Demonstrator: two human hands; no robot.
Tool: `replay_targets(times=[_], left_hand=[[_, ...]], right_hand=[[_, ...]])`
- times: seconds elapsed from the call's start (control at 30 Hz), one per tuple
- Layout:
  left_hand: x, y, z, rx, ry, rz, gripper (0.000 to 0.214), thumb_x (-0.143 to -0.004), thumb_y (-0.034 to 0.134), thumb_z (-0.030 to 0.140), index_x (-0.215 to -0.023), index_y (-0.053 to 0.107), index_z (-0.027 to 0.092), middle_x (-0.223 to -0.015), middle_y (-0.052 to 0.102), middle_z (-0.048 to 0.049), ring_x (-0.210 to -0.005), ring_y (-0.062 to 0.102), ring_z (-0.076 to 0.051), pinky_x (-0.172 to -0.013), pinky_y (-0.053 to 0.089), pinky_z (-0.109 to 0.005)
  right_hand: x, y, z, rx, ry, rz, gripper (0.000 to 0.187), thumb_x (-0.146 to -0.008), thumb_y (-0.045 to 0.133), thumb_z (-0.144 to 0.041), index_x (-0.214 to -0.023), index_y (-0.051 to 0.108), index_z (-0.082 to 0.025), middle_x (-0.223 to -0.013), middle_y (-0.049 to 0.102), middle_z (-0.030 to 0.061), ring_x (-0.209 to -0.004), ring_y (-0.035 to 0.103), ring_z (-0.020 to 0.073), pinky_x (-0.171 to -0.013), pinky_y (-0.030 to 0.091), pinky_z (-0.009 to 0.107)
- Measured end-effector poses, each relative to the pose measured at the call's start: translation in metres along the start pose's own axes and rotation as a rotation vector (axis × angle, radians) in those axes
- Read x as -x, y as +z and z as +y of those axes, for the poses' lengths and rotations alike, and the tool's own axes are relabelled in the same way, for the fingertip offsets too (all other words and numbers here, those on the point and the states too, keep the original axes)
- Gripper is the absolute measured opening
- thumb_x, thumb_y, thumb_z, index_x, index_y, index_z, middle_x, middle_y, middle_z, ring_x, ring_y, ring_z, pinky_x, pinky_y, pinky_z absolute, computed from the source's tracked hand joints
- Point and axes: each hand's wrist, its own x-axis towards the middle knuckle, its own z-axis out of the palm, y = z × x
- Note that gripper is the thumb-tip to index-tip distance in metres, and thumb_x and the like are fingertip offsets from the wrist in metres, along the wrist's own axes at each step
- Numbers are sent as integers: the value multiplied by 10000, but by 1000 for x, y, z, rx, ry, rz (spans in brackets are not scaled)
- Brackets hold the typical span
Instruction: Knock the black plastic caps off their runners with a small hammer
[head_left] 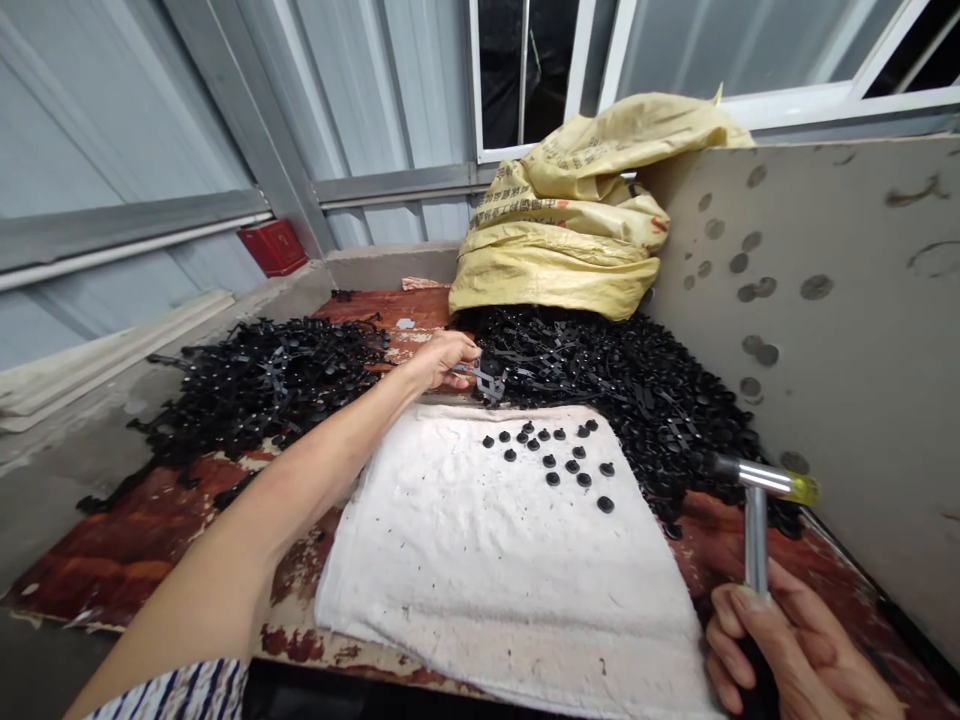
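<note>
My left hand [444, 358] reaches far forward to the back edge of the white towel [480, 580] and pinches a black plastic sprue strip [487, 380] at the edge of the big pile of black parts [637, 380]. My right hand [780, 650], at the lower right, grips the handle of a small metal hammer [756, 500] held upright, its head to the right of the towel. Several small round black caps [555, 462] lie loose on the towel's far half.
A second heap of black sprue frames [262, 385] lies at the left on the worn red tabletop [135, 560]. A yellow sack [577, 220] slumps at the back. A grey spotted board [825, 330] walls off the right side. A red box [273, 247] sits on the ledge.
</note>
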Motion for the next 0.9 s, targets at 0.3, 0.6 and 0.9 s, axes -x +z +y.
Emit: replay_targets(times=[0.3, 0.6, 0.9], left_hand=[[2, 23, 35, 142, 87, 30, 192, -708, 567, 37, -647, 443, 170, -529, 465, 58, -443, 490, -44, -487, 485, -178], [3, 61, 43, -111, 393, 3, 134, -724, 579, 68, -716, 511, 183, -667, 544, 29, -590, 547, -89, -546, 440, -190], [55, 84, 5, -873, 386, -8, 195, -834, 555, 394, -910, 541, 216, -792, 667, -54, -785, 636, -239, -721, 455, -327]], right_hand=[[0, -4, 3, -13, -24, -42, 482, -646, 829, -483, -964, 559, -241, -529, 502, -81, -400, 439, 90, -327, 402, 188], [0, -14, 6, -81, -68, -93, 441, -698, 815, -419, -1026, 565, -262, -608, 521, -76, -434, 451, 94, -346, 418, 193], [-2, -14, 9, -99, -69, -84, 493, -739, 788, -429, -1155, 579, -266, -563, 501, -81, -407, 444, 94, -342, 404, 190]])
